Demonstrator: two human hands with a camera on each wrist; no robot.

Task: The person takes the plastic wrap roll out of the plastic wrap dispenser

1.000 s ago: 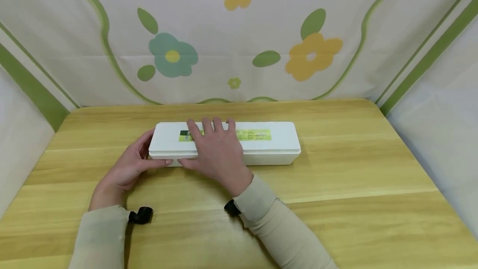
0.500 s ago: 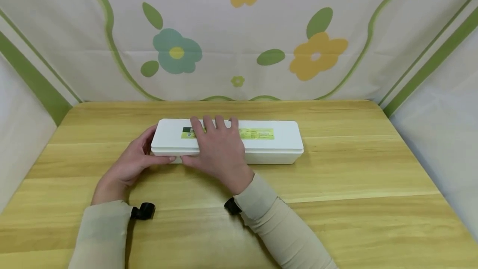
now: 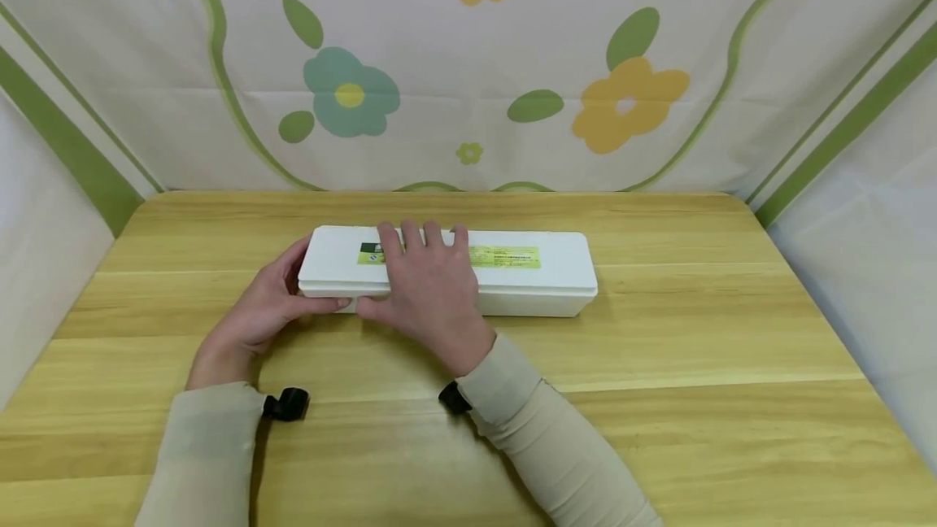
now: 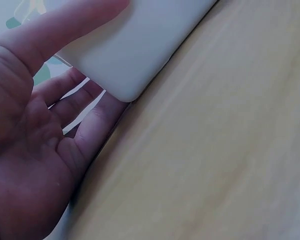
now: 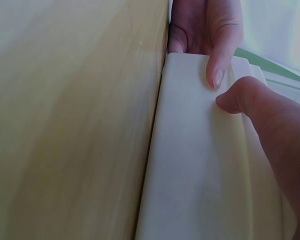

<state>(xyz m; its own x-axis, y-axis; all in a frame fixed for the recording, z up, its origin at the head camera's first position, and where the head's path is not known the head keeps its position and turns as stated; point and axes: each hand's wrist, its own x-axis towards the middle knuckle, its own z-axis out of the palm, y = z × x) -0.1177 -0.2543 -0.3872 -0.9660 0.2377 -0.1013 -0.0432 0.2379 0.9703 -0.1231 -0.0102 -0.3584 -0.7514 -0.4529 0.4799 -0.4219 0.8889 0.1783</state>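
Observation:
A long white lidded box [image 3: 542, 303] lies lengthwise on the wooden table, a yellow-green label [image 3: 505, 257] along its lid. At its left end my left hand [image 3: 256, 307] grips the box, thumb on the front wall; in the left wrist view the fingers reach round the end, their tips partly hidden. Over the lid spreads my right hand [image 3: 435, 291], holding the box with the thumb against its front and the fingertips at the lid's far edge. Both thumbs nearly meet on the front wall in the right wrist view, where the right thumb [image 5: 240, 95] shows closest.
The wooden table [image 3: 717, 332] extends around the box. Behind it hangs a white curtain [image 3: 454, 63] printed with flowers and green leaves, and white fabric sides stand at left and right. A black wrist mount [image 3: 287, 404] sits on the left sleeve.
The head view has tilted slightly, so table and box appear a little higher. Both hands keep the same hold on the box, and the lid stays on.

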